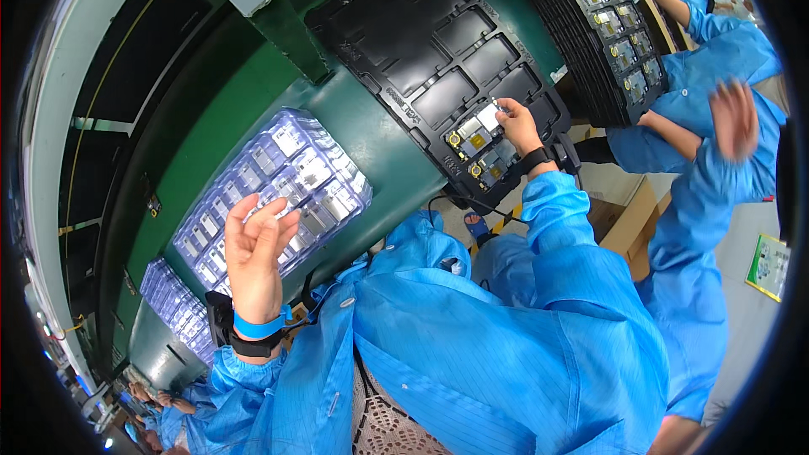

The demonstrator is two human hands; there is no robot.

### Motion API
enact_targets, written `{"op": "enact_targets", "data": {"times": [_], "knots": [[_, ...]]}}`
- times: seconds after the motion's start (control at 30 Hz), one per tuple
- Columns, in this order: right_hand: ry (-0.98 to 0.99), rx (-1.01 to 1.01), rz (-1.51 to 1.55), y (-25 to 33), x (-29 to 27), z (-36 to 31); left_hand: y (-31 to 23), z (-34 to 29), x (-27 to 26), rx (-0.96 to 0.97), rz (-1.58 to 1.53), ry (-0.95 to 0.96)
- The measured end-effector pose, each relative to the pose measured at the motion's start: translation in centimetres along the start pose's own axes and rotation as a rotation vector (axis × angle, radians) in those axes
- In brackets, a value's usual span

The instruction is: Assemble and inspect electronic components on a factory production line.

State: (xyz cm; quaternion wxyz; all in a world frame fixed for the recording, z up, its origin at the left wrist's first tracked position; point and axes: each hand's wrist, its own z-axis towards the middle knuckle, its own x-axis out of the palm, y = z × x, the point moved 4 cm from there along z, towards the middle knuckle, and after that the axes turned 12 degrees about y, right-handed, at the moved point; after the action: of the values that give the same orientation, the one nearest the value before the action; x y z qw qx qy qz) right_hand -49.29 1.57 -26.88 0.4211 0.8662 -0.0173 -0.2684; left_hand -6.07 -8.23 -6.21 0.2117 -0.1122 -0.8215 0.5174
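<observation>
Right hand [520, 128] gripping circuit board [474, 136] (black tray [388, 29] beneath).

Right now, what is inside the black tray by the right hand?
In the black tray, the right hand touches one circuit board; a second board lies beside it. The hand covers part of the first; whatever is beneath both is hidden.

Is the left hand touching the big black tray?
Apart: the head view shows green benchtop between the left hand and the black tray.
</observation>
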Motion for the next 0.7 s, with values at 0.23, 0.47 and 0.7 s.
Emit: {"op": "enact_targets", "data": {"times": [0.23,0.47,0.7], "knots": [[-0.030,-0.056,-0.171,0.5,0.9,0.0,0.3,-0.6,-1.4,0.006,-0.006,-0.093],[-0.370,-0.188,-0.508,3.0,3.0,-2.8,-0.2,-1.4,-4.9,0.000,-0.021,-0.195],[-0.405,-0.143,-0.641,7.0,3.7,-4.7,-3.1,-6.1,-15.3,0.111,0.002,-0.506]]}}
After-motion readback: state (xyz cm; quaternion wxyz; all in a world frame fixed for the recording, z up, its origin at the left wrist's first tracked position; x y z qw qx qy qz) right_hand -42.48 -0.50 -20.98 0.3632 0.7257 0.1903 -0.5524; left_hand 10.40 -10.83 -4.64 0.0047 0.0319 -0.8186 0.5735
